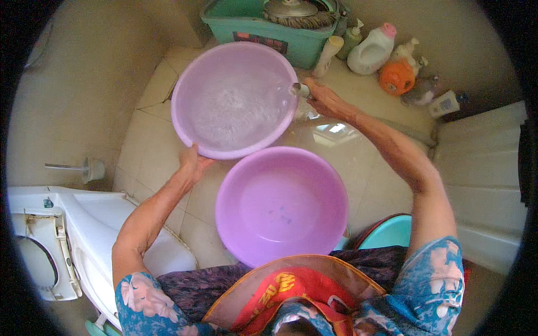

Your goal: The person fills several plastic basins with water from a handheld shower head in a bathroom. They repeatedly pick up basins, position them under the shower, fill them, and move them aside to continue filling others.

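Nearest the camera, an orange-edged red bib (300, 288) with yellow markings spreads across the person's front, between two blue floral sleeves (437, 280).

Farther out, a pale lilac basin (188, 92) with clear, rippled water in it is between the two hands, beyond the left and to the left of the right. The left hand (195, 165) is closed on its near-left rim, thumb up at the edge and fingers along the outer side. The right hand (324, 99) is wrapped around a short silvery tube (301, 89), whose open end points in over the basin's right rim.

Just right of the left hand's grip and nearer the body, a deeper purple basin (280, 190) lies beside the lilac one, with small dark patches on its bottom. Past both grips, a green tub (224, 28) stands behind the lilac basin, bearing a bristly round head (300, 19). Beyond the right hand and to its right, a row of containers lines the wall: a cream bottle (328, 56), a white jug (371, 50) with a pink cap, and an orange container (397, 77). Toward the body from the right hand, a turquoise basin (389, 234) shows beneath that elbow. Left of the left forearm is a white toilet (95, 224).
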`<act>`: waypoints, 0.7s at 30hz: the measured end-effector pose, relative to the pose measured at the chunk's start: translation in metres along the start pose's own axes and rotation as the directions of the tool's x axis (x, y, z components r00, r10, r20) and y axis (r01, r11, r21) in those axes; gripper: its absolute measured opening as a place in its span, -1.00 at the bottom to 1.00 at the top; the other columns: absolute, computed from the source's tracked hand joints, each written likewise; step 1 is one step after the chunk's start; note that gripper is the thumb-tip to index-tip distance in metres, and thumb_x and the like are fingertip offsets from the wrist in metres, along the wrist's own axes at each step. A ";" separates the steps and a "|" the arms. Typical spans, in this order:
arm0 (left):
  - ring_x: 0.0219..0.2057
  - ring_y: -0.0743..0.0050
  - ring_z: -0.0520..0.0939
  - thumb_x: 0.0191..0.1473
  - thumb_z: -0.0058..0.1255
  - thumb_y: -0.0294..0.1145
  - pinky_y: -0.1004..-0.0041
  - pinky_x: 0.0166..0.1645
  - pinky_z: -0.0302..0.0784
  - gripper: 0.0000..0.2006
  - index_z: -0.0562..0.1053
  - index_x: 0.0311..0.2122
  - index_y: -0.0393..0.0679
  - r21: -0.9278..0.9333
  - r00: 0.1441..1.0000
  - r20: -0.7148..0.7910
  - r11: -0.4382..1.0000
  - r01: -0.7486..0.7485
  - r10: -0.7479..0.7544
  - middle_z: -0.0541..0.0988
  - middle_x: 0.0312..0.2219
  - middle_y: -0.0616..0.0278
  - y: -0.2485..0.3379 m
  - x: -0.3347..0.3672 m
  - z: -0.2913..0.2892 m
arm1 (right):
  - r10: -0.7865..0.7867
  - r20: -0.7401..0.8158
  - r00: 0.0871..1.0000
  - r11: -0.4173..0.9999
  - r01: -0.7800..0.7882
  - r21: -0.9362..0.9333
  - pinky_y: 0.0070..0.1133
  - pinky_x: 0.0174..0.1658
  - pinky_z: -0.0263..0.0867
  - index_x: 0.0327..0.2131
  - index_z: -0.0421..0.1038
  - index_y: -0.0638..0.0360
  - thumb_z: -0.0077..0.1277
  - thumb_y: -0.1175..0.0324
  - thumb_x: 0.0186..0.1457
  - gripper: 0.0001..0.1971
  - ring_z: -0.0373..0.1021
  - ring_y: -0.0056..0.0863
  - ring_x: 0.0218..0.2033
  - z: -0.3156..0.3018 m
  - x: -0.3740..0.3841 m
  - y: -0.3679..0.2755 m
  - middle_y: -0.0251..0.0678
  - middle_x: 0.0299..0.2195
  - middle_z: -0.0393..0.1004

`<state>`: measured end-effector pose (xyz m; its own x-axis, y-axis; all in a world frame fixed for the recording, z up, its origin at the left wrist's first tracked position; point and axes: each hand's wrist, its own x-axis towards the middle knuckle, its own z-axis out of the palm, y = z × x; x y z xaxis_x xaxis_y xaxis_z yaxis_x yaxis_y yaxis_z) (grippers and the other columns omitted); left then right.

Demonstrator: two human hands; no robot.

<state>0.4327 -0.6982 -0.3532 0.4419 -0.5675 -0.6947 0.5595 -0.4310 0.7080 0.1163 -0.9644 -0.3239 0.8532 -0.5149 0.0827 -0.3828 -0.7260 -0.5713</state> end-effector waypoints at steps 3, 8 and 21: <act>-0.21 0.01 0.53 0.21 -0.38 -0.33 0.06 -0.16 0.51 -0.63 0.19 -0.05 -0.49 0.074 0.991 -0.107 0.995 -0.068 0.076 0.41 -0.17 -0.13 0.013 0.014 -0.017 | -0.020 0.049 0.999 1.000 0.020 0.002 -0.27 -0.14 0.17 -0.19 0.18 0.16 -0.09 0.56 -0.05 -0.71 0.26 -0.03 -0.20 -0.016 -0.032 -0.025 -0.03 -0.29 0.29; -0.40 0.15 0.59 0.15 -0.17 -0.28 0.20 -0.40 0.59 -0.64 0.36 -0.26 -0.50 0.359 0.954 -0.205 0.924 -0.133 0.217 0.51 -0.38 -0.07 0.041 0.041 -0.046 | -0.009 0.205 0.979 1.000 0.008 0.007 -0.29 -0.18 0.22 -0.23 0.18 0.16 -0.14 0.58 -0.04 -0.75 0.27 -0.08 -0.23 -0.035 -0.120 -0.076 -0.05 -0.32 0.29; -0.68 0.39 0.47 0.02 -0.02 -0.26 0.37 -0.60 0.46 -0.72 0.42 -0.52 -0.31 0.680 0.883 -0.176 0.702 -0.211 0.436 0.49 -0.62 0.16 0.104 0.091 -0.125 | -0.093 0.403 0.910 0.996 0.091 0.024 -0.33 -0.15 0.19 -0.26 0.23 0.24 -0.09 0.63 -0.22 -0.67 0.23 -0.10 -0.23 -0.013 -0.170 -0.112 -0.05 -0.29 0.28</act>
<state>0.6187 -0.7075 -0.3583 0.7571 -0.5657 -0.3268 -0.1779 -0.6598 0.7301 0.0096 -0.8020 -0.2635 0.9551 -0.2177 -0.2010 -0.2952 -0.7585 -0.5810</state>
